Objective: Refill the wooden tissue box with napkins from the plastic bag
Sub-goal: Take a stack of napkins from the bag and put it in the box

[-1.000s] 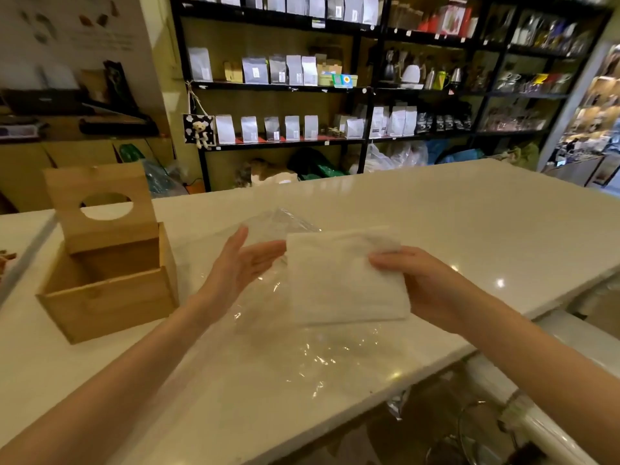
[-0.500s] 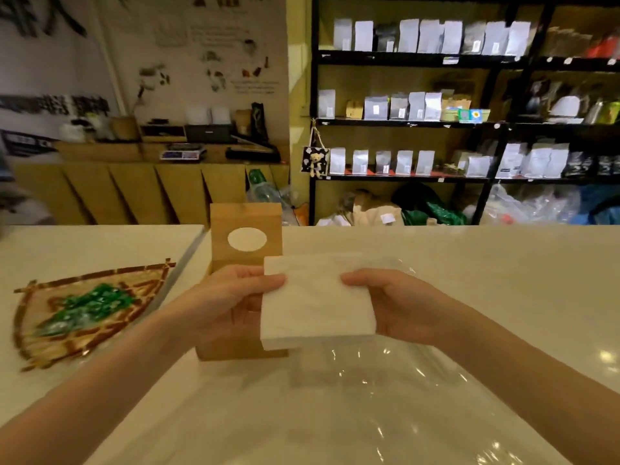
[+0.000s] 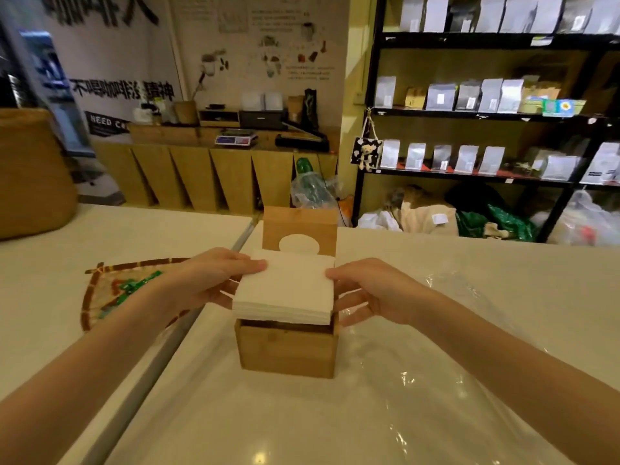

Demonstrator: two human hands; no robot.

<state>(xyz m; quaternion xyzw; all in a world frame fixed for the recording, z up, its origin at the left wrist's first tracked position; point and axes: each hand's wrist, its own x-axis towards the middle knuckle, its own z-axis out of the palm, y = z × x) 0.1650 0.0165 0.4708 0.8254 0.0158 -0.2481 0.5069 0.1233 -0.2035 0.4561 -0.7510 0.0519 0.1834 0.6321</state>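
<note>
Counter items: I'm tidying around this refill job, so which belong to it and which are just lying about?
Job:
napkin stack, held by left hand and right hand
wooden tissue box, lid up
plastic bag

Lying about:
woven tray
basket

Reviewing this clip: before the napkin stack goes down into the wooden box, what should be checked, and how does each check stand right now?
1. Lid open and upright behind the opening: ok.
2. Napkin stack held on both sides, left hand and right hand: ok.
3. Stack over the wooden box opening: ok.
4. Stack square with the box walls: cannot tell.
5. Box interior empty: cannot tell, stack hides it.
6. Plastic bag clear of the opening: ok.
</note>
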